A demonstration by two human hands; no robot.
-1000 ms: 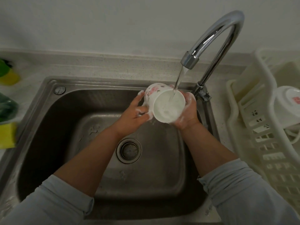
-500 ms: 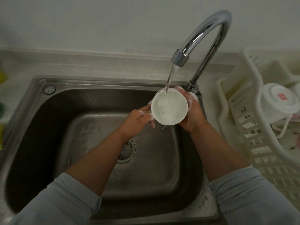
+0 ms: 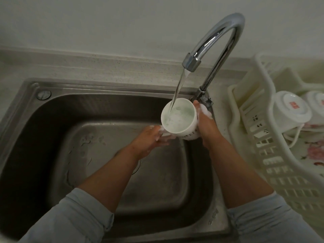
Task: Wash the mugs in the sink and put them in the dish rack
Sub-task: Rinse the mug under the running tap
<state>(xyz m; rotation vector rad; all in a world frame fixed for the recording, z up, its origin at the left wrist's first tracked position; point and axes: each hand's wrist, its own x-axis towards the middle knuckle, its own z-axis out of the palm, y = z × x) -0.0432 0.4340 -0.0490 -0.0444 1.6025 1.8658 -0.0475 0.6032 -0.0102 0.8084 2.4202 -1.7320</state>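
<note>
The soapy right hand (image 3: 207,125) curls round the white ceramic mug (image 3: 186,133), the left hand (image 3: 149,139) grips its left side, foamy water (image 3: 178,117) inside.

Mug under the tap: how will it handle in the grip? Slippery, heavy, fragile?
Probably slippery: the mug looks glazed and wet, and suds cling to the right hand holding it. Likely heavy for its size: the water stream pours into it. Looks like rigid ceramic, so probably breakable if dropped into the steel sink.
</note>
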